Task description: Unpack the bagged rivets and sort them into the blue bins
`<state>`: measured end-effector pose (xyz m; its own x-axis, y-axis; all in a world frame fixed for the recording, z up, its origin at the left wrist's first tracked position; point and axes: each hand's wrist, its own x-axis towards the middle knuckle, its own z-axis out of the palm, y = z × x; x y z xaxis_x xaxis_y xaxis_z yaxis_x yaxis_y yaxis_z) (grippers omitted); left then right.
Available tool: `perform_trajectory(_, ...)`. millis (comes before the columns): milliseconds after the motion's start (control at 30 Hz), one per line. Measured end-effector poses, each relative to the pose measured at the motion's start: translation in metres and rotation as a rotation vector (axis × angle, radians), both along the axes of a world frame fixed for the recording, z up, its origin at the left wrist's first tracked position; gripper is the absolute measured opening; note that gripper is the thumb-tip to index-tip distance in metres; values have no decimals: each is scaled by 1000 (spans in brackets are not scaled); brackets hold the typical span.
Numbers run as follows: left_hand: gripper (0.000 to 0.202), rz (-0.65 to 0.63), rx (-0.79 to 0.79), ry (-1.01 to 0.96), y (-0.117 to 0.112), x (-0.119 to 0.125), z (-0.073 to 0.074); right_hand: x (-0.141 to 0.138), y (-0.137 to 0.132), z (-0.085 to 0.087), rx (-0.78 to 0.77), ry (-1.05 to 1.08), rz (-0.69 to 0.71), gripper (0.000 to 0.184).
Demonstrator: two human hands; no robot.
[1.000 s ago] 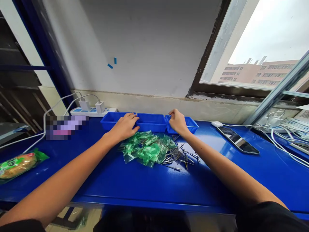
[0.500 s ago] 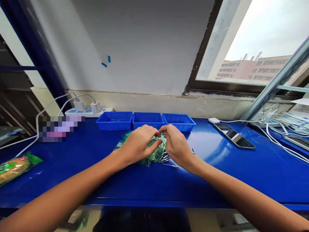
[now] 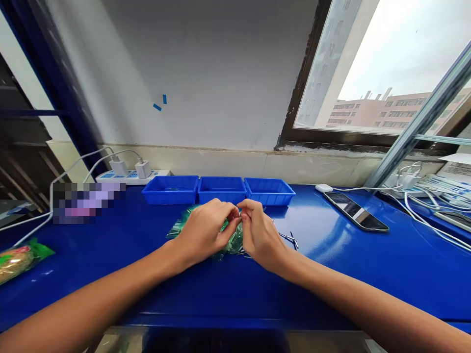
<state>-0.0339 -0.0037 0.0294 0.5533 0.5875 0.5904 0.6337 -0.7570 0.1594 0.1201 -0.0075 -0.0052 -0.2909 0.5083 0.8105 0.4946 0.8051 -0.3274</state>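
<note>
Blue tabletop [image 3: 221, 291], green bags [image 3: 235, 240] beneath hands [image 3: 208, 229]

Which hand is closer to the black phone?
The right. The right hand is left of the phone, with bare table between them. The left hand is farther left, on the right hand's other side, above the green packets.

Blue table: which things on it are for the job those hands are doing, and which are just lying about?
Probably for the job:
green plastic packets, in the middle
thin metal pieces, beside them
three blue bins, lined up behind

Probably just lying about:
phone, to the right
wrapped bread, far left
power strip, by the wall
</note>
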Motion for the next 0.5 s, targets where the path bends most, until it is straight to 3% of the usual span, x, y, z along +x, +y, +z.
perform_trajectory(233,17,36,58,-21,-3,1,3,3,3,4,21,49,67,34)
perform_trajectory(500,24,147,-46,-45,3,0,-5,-1,7,-1,-9,-1,147,53)
